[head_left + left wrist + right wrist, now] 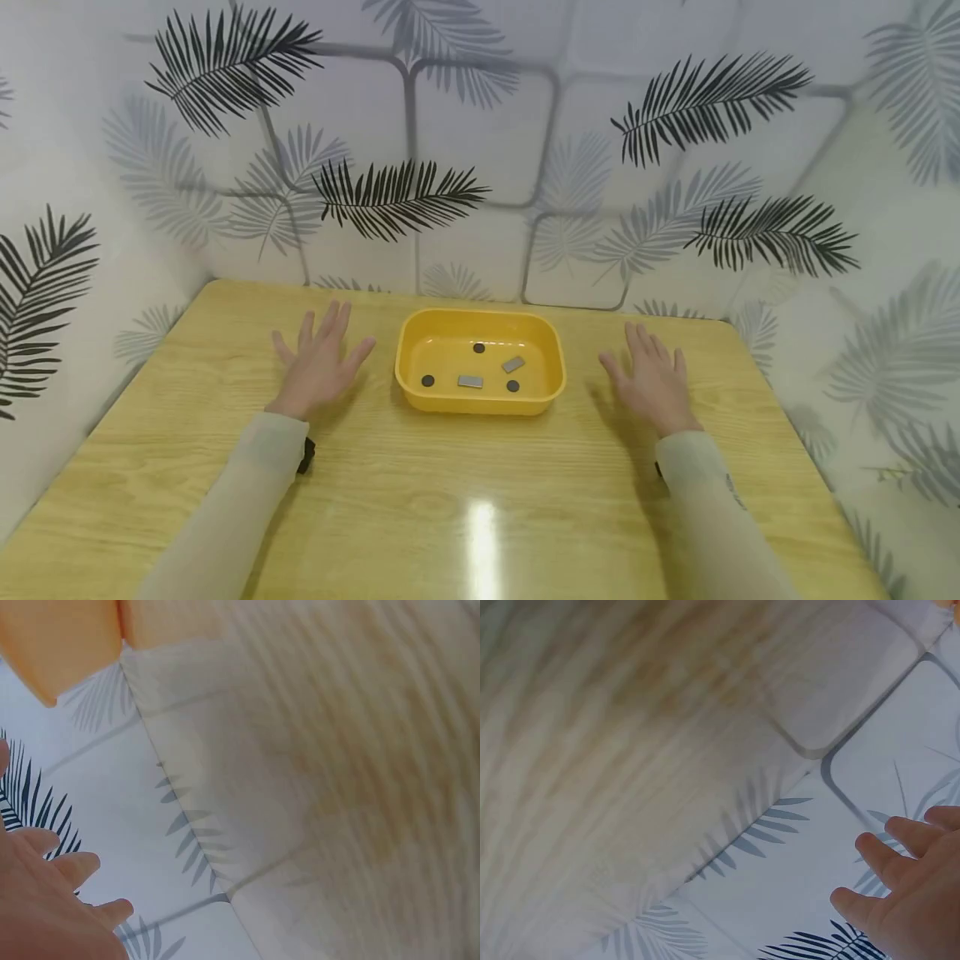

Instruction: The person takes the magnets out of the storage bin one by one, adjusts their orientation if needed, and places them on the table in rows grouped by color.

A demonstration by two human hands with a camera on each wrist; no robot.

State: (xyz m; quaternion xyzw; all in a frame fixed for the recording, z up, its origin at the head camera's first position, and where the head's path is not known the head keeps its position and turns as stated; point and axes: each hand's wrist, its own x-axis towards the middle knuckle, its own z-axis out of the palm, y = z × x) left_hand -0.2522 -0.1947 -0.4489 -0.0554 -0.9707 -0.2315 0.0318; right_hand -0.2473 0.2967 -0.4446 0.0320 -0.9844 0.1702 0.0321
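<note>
A yellow rectangular basin (480, 405) stands toward the back of the table, between the two hands. Inside lie two small grey rectangular pieces, one (470, 382) near the front and one (513, 364) tilted at the right. Several small dark round discs (427, 381) are spread around them. To the left of the basin, my left hand (318, 371) has its fingers spread and holds nothing. My right hand (651, 385) is on the other side, fingers extended, also with nothing in it. Both hands are apart from the basin. Part of the basin (67, 645) shows at the top of the left wrist view.
The wood-grain table (390, 508) has rounded far corners. Right behind it is a wall (480, 125) with a printed leaf pattern, which continues along both sides. A dark band (307, 456) shows at the left cuff.
</note>
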